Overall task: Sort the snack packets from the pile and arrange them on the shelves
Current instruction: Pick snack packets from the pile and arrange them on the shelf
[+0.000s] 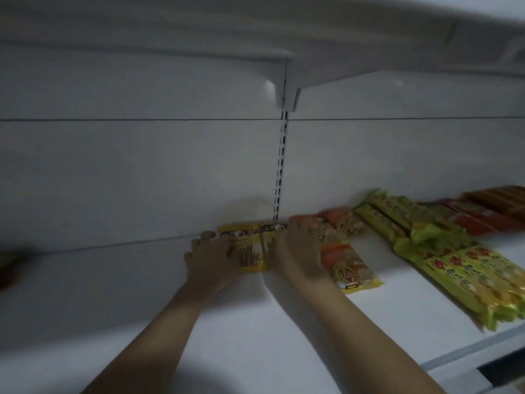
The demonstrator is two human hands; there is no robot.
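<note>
While left hand [211,258] and right hand [295,251] lie flat, fingers straight, on yellow packets [252,268], the white shelf [113,294] looks dim.

Head view, single wide-angle camera: worn on the person's head, facing forward and slightly downward into a shelving bay at close range. The shelf [284,336] fills the lower frame, the back panel [142,172] the middle, the upper shelf [170,29] the top edge.

The print on the snack packets [352,268] is too blurred to read.
</note>
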